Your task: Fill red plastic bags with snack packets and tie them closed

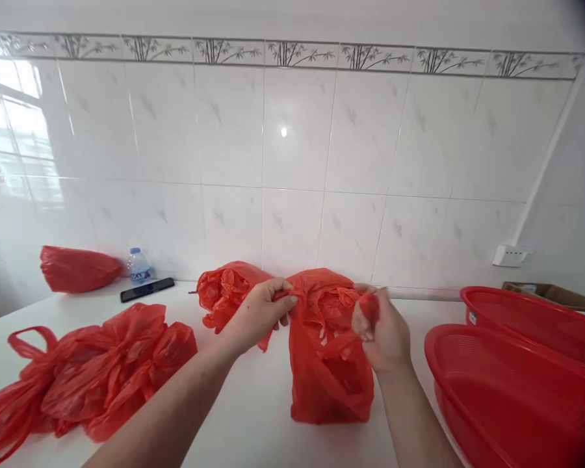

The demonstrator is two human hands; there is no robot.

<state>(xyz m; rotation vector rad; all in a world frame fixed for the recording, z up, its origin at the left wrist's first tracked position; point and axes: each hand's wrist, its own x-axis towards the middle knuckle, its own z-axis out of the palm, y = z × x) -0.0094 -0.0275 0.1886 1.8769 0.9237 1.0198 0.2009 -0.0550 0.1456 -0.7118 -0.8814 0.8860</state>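
A red plastic bag (329,390) stands upright on the white table in front of me, its mouth partly spread. My left hand (268,304) pinches the bag's upper left edge between thumb and fingers. On the other side my right hand (383,325) is curled closed, with a bunch of red plastic showing in its grip; it looks like the bag's right handle, though motion blurs it. What lies inside the bag cannot be made out. Just behind it rest a red bag bundle (316,279) and, farther left, another crumpled red bundle (229,283).
Tied red bags (112,364) lie at the left. Behind them are a phone (147,290), a water bottle (138,266) and a red bag (78,270). Red plastic baskets (511,396) and a cardboard box (556,296) stand at the right. A tiled wall (292,149) closes the back.
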